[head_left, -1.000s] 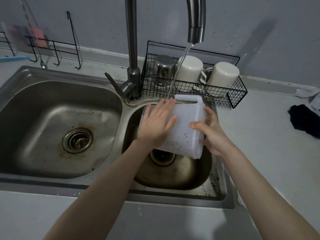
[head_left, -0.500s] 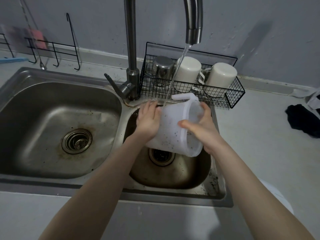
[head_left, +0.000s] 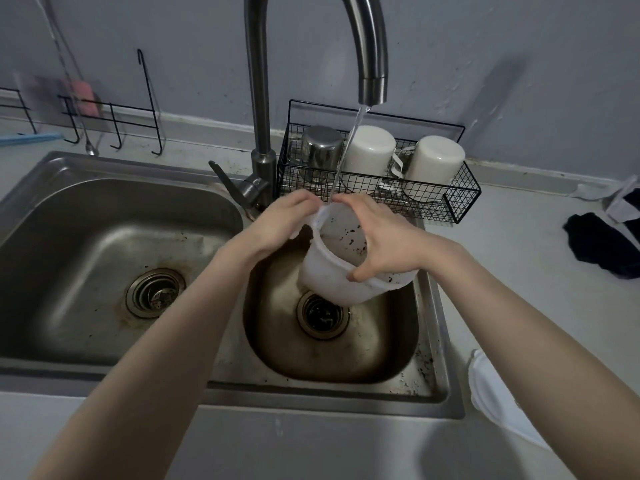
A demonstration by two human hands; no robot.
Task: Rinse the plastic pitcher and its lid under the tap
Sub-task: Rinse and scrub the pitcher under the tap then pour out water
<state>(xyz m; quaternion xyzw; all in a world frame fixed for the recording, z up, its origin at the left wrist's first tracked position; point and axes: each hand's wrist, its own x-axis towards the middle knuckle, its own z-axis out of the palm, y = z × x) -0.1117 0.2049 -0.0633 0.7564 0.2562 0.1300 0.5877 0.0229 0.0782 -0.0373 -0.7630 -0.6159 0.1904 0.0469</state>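
Where the thin stream from the curved steel tap (head_left: 372,64) lands, a translucent white plastic pitcher (head_left: 325,282) is held tilted above the smaller basin (head_left: 381,344) of a stainless-steel double sink, its open mouth turned towards the camera. Dark specks are scattered over its cloudy inner wall. Its far left side is gripped by the left hand (head_left: 280,223); the right hand (head_left: 384,244) is curled over the rim, thumb on the near edge. Behind, three upside-down cups are kept in a black wire basket (head_left: 464,199): one shiny steel cup (head_left: 320,150) and two matt white cups (head_left: 369,150).
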